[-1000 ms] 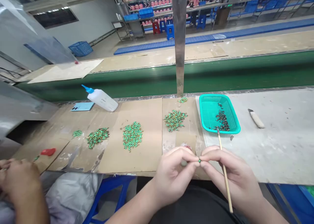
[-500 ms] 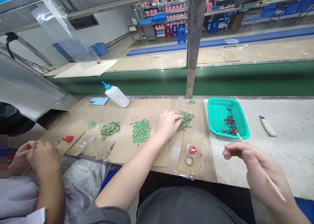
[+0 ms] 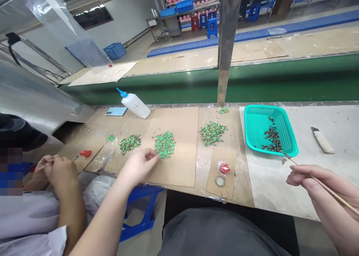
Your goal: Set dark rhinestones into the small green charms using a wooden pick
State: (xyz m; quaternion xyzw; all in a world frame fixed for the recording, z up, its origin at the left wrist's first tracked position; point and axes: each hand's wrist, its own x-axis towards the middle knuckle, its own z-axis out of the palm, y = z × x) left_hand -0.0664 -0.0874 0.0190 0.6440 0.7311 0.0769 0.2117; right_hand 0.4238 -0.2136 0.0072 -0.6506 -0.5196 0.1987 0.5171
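Observation:
My left hand [image 3: 141, 164] has its thumb and fingers pinched together at the lower left edge of a pile of small green-and-gold pieces [image 3: 165, 145]. Whatever lies between those fingertips is too small to make out. On the right, my right hand [image 3: 322, 185] grips a thin wooden stick [image 3: 333, 196] with a dark tip. That tip is by the near rim of a turquoise basket [image 3: 293, 151], where small dark pieces [image 3: 272, 140] lie. Another green pile [image 3: 213, 132] sits between the left-hand pile and the basket.
A red bottle cap [image 3: 224, 168] and an upturned cap [image 3: 220, 181] rest on cardboard. Further green pieces [image 3: 129, 144], a white squeeze bottle [image 3: 137, 105], a phone [image 3: 116, 111] and a cutter knife [image 3: 322, 141] are about. A co-worker's hands [image 3: 57, 170] are at the left; a metal post [image 3: 226, 50] stands ahead.
My left hand has moved left and nearer to me, from the pile beside the basket to the middle pile. My right hand has shifted right with the stick. The view has shifted slightly.

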